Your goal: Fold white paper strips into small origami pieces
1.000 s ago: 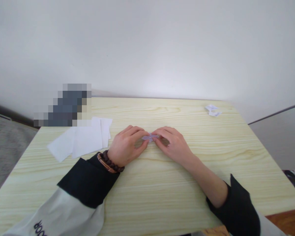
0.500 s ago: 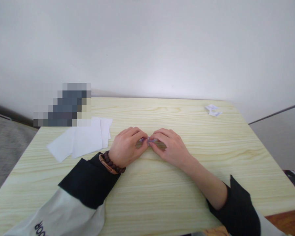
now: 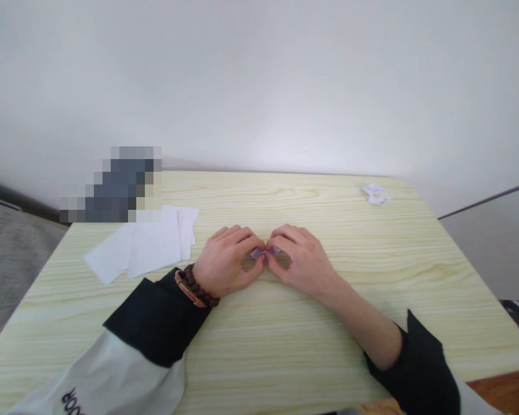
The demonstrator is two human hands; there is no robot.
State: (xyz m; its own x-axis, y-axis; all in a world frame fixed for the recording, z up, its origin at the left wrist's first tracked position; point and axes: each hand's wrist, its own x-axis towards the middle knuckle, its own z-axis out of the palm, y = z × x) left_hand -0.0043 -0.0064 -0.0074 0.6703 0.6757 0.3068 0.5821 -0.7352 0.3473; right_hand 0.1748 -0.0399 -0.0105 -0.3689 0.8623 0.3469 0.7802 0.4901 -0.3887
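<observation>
A small folded piece of paper (image 3: 258,253), pale with a purplish tint, is pinched between my two hands at the middle of the table. My left hand (image 3: 231,258), with a beaded bracelet at the wrist, grips its left part between thumb and fingers. On the other side my right hand (image 3: 300,258) pinches it the same way, and the fingertips of both hands meet. Much of the paper is hidden behind the fingers. Left of my left hand lie several white paper sheets (image 3: 153,245), overlapping one another.
Small folded paper pieces (image 3: 373,189) lie at the far right of the wood-grain table (image 3: 328,357). A dark object (image 3: 119,187), blurred into blocks, stands at the back left. Behind the table rises a white wall (image 3: 259,86).
My left fingertips have shifted slightly right, and both thumbs sit a little lower. More of the folded paper shows between my fingers. The sheets and far pieces have stayed put.
</observation>
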